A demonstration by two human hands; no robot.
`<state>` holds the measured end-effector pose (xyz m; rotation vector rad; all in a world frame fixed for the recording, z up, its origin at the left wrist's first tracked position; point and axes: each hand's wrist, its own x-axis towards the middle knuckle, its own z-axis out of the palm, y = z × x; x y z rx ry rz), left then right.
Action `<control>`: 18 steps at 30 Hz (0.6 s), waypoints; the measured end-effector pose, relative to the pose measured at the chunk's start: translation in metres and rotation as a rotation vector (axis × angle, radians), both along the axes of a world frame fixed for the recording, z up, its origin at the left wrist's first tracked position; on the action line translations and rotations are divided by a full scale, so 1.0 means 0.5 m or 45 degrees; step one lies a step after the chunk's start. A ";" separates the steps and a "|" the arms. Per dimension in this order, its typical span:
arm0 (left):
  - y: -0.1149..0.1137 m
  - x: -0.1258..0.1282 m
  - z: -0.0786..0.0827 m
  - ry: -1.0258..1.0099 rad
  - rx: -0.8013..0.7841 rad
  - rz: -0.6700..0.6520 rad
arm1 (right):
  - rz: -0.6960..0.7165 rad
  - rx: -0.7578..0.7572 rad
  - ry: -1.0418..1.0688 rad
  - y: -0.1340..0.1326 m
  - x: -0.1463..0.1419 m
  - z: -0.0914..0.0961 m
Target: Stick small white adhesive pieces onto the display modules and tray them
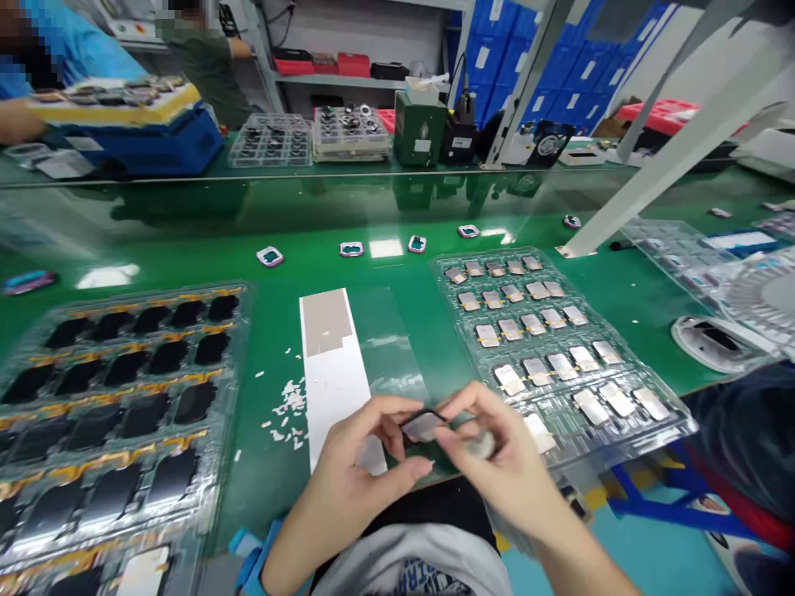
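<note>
Left hand (351, 455) and right hand (497, 451) pinch a thin, black-rimmed silvery rectangular component (423, 425) between clamped fingertips, above a glossy green workbench (323, 257), beside a clear moulded plastic tray (646, 439) of foil-faced parts.

Green worktop (310, 269). 9 o'clock: clear blister tray (118, 414) of black panels with gold flex tails. 2 o'clock: clear tray (534, 331) of silver-faced parts in rows. 12 o'clock: white backing strip (332, 364) with tan film patch, clear film sheet (388, 339) just beside it, white scraps (291, 406) off the strip's left edge. Further out, five pink-rimmed frames (351, 249) in a loose row. Past the glass divider (397, 175): two stacked parts trays (351, 132), green box (421, 128), blue crate (140, 145) under a co-worker's hand (18, 120) at 11 o'clock.
</note>
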<state>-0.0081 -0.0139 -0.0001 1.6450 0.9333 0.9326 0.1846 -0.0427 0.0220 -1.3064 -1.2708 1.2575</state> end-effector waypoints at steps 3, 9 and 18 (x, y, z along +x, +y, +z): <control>0.003 -0.011 0.001 0.018 0.094 0.141 | 0.030 0.031 0.108 0.015 -0.048 -0.039; -0.014 -0.050 -0.026 0.344 0.338 0.096 | -0.016 0.331 0.116 0.045 -0.006 -0.085; -0.021 -0.047 -0.044 0.527 0.356 -0.148 | -0.019 0.297 -0.069 0.025 -0.033 -0.105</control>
